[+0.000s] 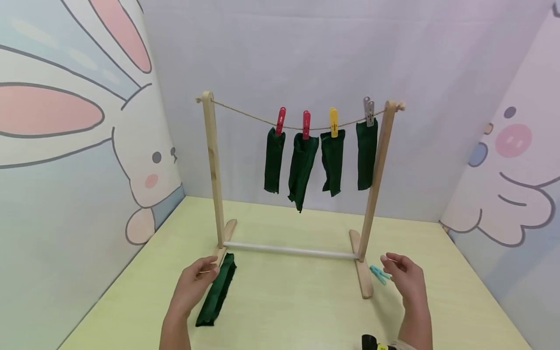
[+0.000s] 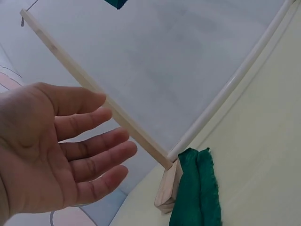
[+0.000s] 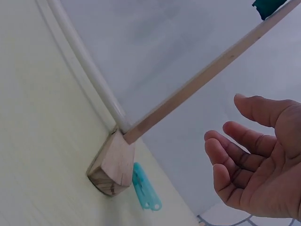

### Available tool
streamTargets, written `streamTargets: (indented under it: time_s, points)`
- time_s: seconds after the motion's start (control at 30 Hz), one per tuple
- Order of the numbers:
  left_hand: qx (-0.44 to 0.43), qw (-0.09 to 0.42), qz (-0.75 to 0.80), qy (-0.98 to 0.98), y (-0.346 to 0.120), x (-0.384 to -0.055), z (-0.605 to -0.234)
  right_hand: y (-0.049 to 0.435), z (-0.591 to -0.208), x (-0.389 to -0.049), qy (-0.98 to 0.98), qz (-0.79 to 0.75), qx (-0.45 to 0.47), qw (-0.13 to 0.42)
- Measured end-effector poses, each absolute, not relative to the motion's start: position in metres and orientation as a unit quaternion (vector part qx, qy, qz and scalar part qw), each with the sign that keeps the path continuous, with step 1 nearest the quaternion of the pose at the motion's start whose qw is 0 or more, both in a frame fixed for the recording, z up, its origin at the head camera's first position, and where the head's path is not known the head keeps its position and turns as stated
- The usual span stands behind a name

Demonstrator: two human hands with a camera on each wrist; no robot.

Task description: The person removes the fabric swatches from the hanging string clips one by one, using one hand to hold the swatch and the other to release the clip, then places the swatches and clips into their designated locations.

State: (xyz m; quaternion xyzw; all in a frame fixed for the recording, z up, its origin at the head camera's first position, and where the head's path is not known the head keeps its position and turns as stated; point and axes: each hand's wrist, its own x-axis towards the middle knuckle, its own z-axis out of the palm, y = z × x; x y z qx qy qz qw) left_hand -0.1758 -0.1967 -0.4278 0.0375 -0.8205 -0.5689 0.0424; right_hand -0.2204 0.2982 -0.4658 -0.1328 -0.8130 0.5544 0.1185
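Note:
My left hand (image 1: 196,283) hovers over the table at the left, fingers relaxed and holding nothing. Beside it a folded dark green cloth strip (image 1: 218,291) lies by the left foot of a wooden rack. My right hand (image 1: 406,278), also empty with loosely bent fingers, is raised near a light blue clothespin (image 1: 378,274) lying by the rack's right foot. On the rope (image 1: 249,115) hang several green cloths (image 1: 274,160), pinned by two red clothespins (image 1: 306,124), a yellow clothespin (image 1: 334,121) and grey clothespins (image 1: 369,113) at the right end.
The rack's left post (image 1: 213,170) and right post (image 1: 378,184) stand upright, joined low down by a white bar (image 1: 288,250). A black object (image 1: 369,341) shows at the bottom edge by the right wrist. Walls with cartoon animals enclose the table (image 1: 297,301).

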Motion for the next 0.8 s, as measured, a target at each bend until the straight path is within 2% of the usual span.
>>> streamTargets:
  time_s: [0.2,0.47,0.8]
  points:
    - [0.050,0.086,-0.601,-0.793,-0.183,-0.182,-0.424,0.257,-0.417,-0.199,-0.805,0.556,-0.114,0.173]
    - [0.047,0.131,-0.629,-0.765,-0.169,-0.188,-0.416,0.242,-0.406,-0.199,-0.776,0.585,-0.085,0.221]
    - [0.011,0.157,-0.644,-0.749,-0.155,-0.195,-0.408,0.222,-0.380,-0.199,-0.707,0.671,-0.031,0.221]
